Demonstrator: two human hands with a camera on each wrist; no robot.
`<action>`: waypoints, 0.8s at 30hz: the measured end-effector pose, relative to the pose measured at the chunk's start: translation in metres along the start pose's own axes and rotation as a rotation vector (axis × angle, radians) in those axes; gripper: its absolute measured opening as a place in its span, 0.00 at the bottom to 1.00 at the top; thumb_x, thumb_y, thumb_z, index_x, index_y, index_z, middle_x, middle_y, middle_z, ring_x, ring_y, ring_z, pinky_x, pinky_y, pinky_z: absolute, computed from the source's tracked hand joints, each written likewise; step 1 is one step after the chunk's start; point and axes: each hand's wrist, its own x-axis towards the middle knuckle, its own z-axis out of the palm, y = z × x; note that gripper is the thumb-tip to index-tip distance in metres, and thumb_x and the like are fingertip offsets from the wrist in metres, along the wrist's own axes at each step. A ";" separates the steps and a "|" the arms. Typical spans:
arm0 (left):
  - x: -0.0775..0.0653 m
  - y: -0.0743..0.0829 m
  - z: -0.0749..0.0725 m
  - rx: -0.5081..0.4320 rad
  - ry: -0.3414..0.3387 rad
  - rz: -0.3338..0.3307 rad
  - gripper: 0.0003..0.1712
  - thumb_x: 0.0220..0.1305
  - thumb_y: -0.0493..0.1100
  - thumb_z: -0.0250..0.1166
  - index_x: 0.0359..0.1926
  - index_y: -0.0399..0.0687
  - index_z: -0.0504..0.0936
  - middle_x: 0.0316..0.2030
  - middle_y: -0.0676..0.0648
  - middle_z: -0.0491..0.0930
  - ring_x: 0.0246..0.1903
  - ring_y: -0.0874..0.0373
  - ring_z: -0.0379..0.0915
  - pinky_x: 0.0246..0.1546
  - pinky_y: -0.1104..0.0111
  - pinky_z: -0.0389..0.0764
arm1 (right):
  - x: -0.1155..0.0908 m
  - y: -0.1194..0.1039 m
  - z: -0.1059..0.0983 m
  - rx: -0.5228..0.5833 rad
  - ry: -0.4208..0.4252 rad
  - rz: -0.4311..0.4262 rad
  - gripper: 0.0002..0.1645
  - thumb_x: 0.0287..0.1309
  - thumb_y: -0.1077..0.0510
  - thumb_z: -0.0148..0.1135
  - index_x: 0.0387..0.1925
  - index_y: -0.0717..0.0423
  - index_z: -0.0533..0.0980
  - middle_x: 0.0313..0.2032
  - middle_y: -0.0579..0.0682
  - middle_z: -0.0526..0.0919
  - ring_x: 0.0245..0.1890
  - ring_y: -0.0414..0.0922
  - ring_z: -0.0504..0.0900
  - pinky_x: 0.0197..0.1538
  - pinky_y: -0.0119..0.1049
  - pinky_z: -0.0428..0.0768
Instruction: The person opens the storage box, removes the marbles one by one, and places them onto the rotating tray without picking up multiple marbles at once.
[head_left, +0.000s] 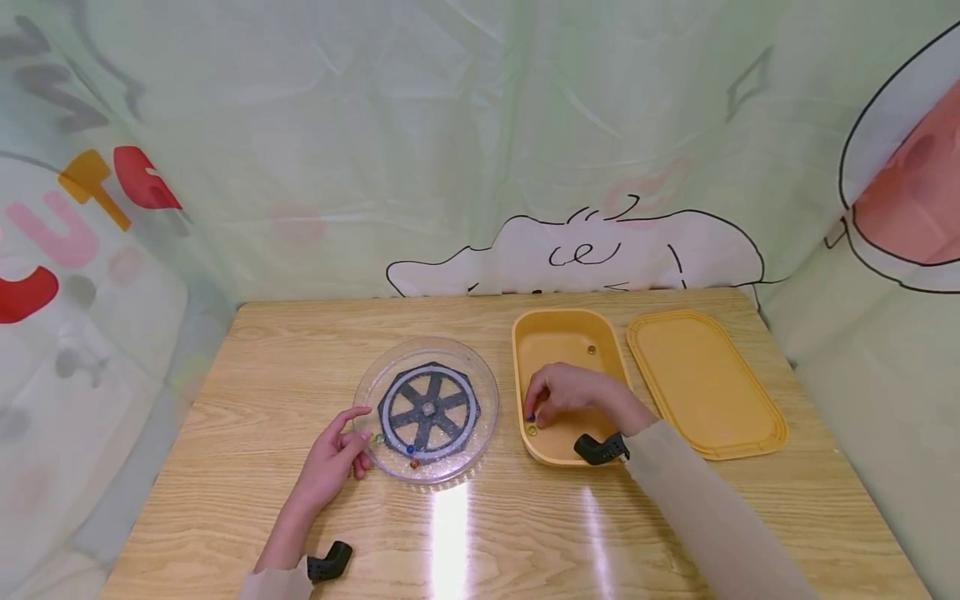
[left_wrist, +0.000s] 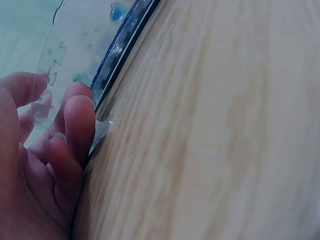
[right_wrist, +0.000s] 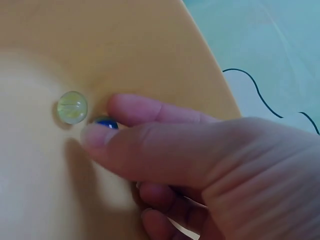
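Glass, by its shine, is what I take the blue marble (right_wrist: 106, 123) to be, pinched between thumb and index finger of the right hand (head_left: 566, 390) on my feed. It sits inside the yellow tub (head_left: 555, 342), by the left wall toward the near left corner, with a yellow-streaked marble (right_wrist: 73, 107) just beside it. I judge it light, hard and slick, apt to roll or shoot out if squeezed off-centre; I'd take it across its middle, soft pads facing each other. The left hand (head_left: 333, 458) lies at the left edge of the clear dish (head_left: 487, 417), index finger stretched out; whether its other fingers grip the rim, I cannot tell.
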 end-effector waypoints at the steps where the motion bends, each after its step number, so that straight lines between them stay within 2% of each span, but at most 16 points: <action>1: 0.000 0.000 0.000 0.002 0.000 0.001 0.21 0.74 0.39 0.58 0.66 0.52 0.71 0.22 0.40 0.78 0.18 0.54 0.73 0.21 0.67 0.79 | 0.001 0.000 0.000 -0.013 0.002 0.004 0.10 0.46 0.70 0.75 0.31 0.56 0.87 0.34 0.44 0.82 0.33 0.41 0.76 0.42 0.34 0.76; 7: 0.000 -0.003 0.000 0.006 -0.001 0.012 0.20 0.74 0.39 0.58 0.65 0.52 0.72 0.22 0.40 0.78 0.18 0.54 0.73 0.21 0.67 0.79 | 0.003 -0.002 0.000 -0.086 0.004 0.021 0.10 0.47 0.69 0.75 0.31 0.52 0.87 0.33 0.42 0.81 0.33 0.40 0.74 0.40 0.33 0.75; 15: -0.001 -0.002 0.001 0.007 -0.002 0.013 0.20 0.74 0.40 0.58 0.65 0.53 0.72 0.22 0.40 0.78 0.17 0.54 0.73 0.21 0.66 0.79 | 0.004 -0.002 0.001 -0.097 0.007 0.037 0.09 0.48 0.68 0.75 0.31 0.53 0.86 0.29 0.43 0.81 0.30 0.39 0.75 0.37 0.32 0.76; 22: -0.007 0.019 0.003 0.006 -0.006 -0.038 0.22 0.75 0.35 0.55 0.67 0.47 0.70 0.22 0.41 0.77 0.18 0.55 0.73 0.22 0.67 0.79 | 0.002 0.000 -0.001 -0.067 0.015 0.019 0.09 0.49 0.67 0.74 0.32 0.53 0.85 0.28 0.42 0.82 0.29 0.40 0.76 0.37 0.34 0.77; 24: -0.008 0.020 0.003 0.003 -0.006 -0.030 0.22 0.75 0.35 0.56 0.66 0.47 0.70 0.22 0.41 0.77 0.18 0.55 0.73 0.22 0.67 0.79 | 0.001 -0.001 -0.002 -0.053 0.013 0.012 0.09 0.50 0.68 0.74 0.32 0.53 0.85 0.27 0.42 0.82 0.29 0.40 0.76 0.37 0.34 0.77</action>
